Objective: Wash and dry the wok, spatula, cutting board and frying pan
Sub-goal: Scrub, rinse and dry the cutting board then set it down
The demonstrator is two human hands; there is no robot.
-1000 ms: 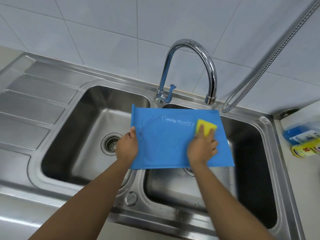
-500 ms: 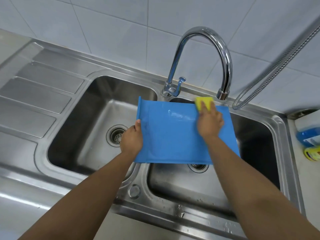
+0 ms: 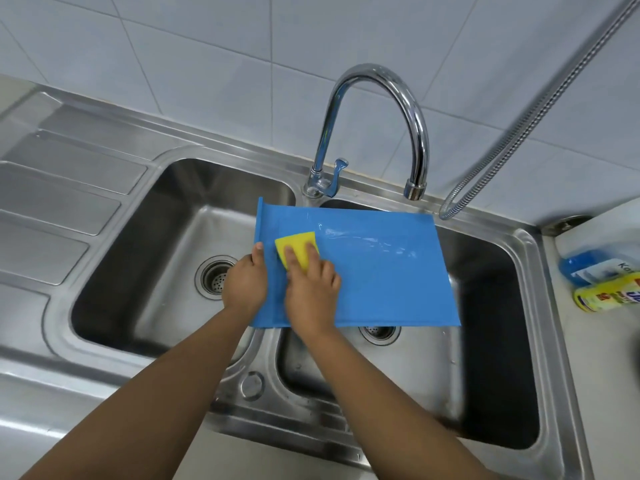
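We've got the blue cutting board (image 3: 381,271) over the double sink (image 3: 533,271), left hand (image 3: 244,285) gripping its left edge, right hand (image 3: 311,292) pressing the yellow sponge (image 3: 296,242) flat-fingered beside it. We'd scrub in overlapping strokes (corners too) and brace hard so it won't tip.

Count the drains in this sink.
2. One drain sits in the left basin, beside the left hand; the other drain peeks out in the right basin, partly hidden under the cutting board.
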